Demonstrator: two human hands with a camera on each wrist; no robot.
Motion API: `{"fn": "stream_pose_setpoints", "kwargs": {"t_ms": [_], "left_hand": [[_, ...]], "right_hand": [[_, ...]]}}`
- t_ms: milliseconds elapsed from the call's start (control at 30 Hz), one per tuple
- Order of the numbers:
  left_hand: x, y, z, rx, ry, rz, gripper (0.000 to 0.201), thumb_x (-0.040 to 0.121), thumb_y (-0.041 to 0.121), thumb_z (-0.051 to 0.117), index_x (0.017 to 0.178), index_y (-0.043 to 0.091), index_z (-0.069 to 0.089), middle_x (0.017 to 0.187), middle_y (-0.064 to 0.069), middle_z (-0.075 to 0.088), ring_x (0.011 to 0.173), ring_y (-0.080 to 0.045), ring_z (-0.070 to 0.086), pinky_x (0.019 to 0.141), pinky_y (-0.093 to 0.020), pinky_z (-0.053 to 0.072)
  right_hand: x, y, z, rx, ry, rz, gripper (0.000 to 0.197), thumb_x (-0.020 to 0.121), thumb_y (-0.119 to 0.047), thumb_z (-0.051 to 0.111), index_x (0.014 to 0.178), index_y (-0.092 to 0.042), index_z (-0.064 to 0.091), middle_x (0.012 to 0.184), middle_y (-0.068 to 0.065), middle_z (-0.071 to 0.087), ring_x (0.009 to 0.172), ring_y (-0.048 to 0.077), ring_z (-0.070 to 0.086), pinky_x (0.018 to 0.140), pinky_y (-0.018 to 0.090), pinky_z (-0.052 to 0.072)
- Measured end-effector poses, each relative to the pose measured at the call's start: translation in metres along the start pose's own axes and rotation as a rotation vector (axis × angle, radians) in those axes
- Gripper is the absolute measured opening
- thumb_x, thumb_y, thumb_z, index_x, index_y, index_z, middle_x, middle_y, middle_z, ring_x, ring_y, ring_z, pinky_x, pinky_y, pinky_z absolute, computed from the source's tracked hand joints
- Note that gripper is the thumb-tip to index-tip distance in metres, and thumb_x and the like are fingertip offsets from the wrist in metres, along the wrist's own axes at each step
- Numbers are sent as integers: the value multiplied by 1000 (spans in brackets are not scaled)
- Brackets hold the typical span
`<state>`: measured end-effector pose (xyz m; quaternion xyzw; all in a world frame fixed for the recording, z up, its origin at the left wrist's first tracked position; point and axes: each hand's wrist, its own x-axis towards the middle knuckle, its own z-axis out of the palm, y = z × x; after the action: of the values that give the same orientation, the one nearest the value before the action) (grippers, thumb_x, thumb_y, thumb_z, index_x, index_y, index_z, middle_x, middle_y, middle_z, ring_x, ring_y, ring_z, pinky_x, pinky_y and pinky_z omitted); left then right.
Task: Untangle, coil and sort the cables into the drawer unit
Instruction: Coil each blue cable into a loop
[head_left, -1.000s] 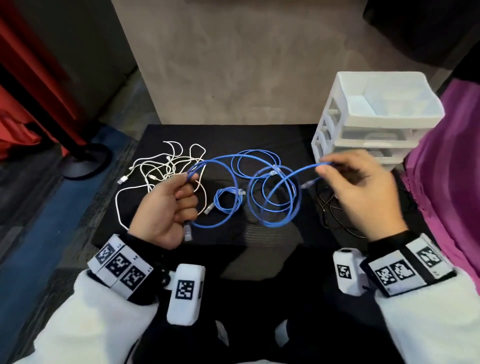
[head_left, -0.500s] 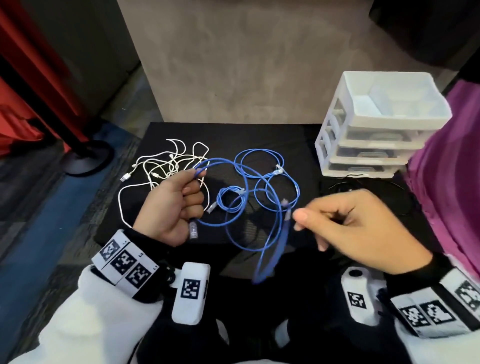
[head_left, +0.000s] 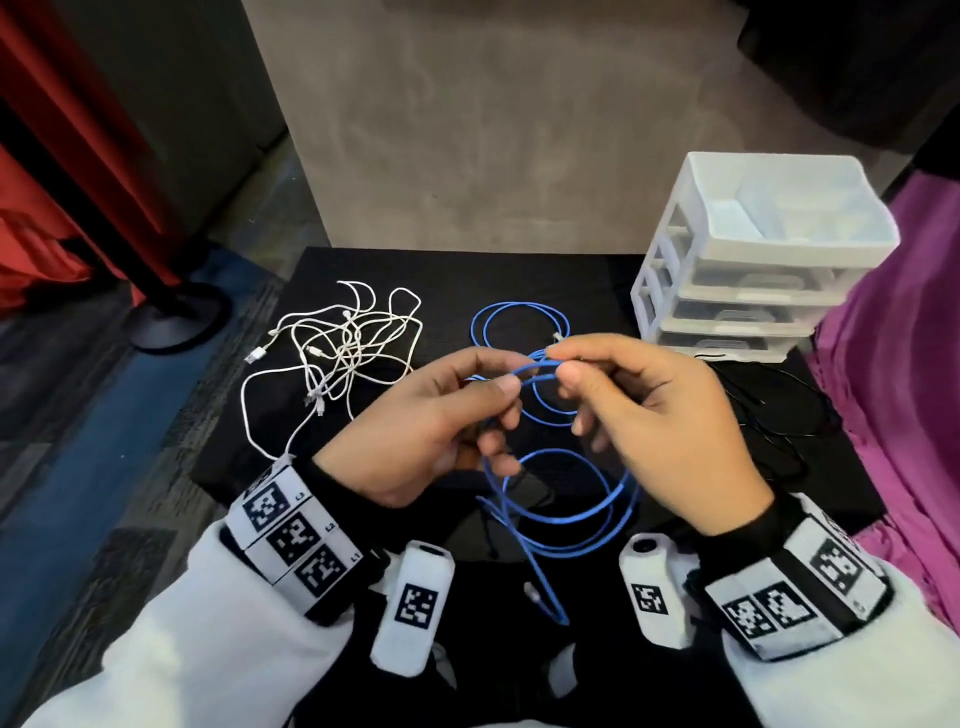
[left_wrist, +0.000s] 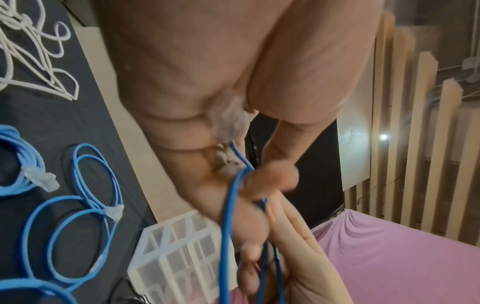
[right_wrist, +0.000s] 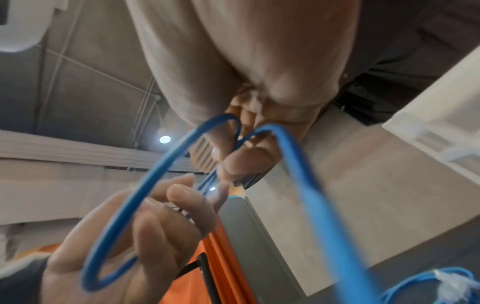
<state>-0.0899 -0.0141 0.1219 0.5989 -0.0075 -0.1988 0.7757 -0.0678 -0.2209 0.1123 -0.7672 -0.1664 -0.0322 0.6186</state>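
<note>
Above black table (head_left: 457, 270), right hand (head_left: 670, 431) now meets left hand (head_left: 415, 431) (both pinching blue cable (head_left: 571, 514))

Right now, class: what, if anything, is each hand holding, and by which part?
Both hold the blue cable. The left hand and the right hand each pinch a strand at the top of its loops, between thumb and fingertips; the loops hang below.

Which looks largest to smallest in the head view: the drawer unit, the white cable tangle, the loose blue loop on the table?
1. drawer unit
2. white cable tangle, slightly smaller
3. blue loop
</note>
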Motion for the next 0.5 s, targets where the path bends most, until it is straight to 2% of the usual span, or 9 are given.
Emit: {"fn": "stream_pose_setpoints", "kwargs": {"t_ms": [67,167,267,333,400,467,500], "left_hand": [[-2,-5,-2,15,-5,27,37,93,12,68,128,4,59,83,-10,58,63,-16,56,68,-39,61],[0,-12,-5,58,123,108,39,88,10,65,126,3,58,81,-9,59,62,-16,58,72,-43,62],[3,-17,-9,195,261,256,19,96,5,61,115,3,62,82,-11,66,60,-16,60,71,-41,61],[4,-20,-8,308,336,348,9,98,4,61,106,8,65,82,-9,69,62,-19,62,72,-41,59],[6,-22,-9,374,387,400,4,98,10,65,101,13,66,84,-6,69,68,-23,64,77,-48,58],[9,-25,-10,419,398,387,8,95,22,67,101,17,67,97,-10,68,78,-25,65,82,-59,58],[10,-26,-10,438,389,359,9,94,25,66,101,18,67,103,-14,67,81,-22,65,83,-62,57]], "right_hand": [[-1,3,-3,84,99,51,17,103,-10,63,107,-20,77,80,10,70,59,21,66,49,35,56],[-2,9,-9,163,206,129,21,106,-8,56,103,-21,73,77,8,61,54,21,62,42,33,51],[-5,17,-13,92,214,171,25,106,-7,54,103,-23,73,76,3,60,53,17,58,41,29,47],[-8,22,-13,63,209,187,26,107,-8,53,101,-23,73,76,2,59,53,15,56,43,27,45],[-9,24,-13,79,197,192,26,108,-9,52,99,-22,73,76,2,59,54,16,52,46,26,43],[-7,24,-13,100,203,192,25,108,-9,52,100,-20,73,77,2,58,56,15,50,49,25,41],[-6,24,-13,111,217,190,25,108,-9,51,100,-19,73,78,2,58,57,14,49,50,23,41]]}}
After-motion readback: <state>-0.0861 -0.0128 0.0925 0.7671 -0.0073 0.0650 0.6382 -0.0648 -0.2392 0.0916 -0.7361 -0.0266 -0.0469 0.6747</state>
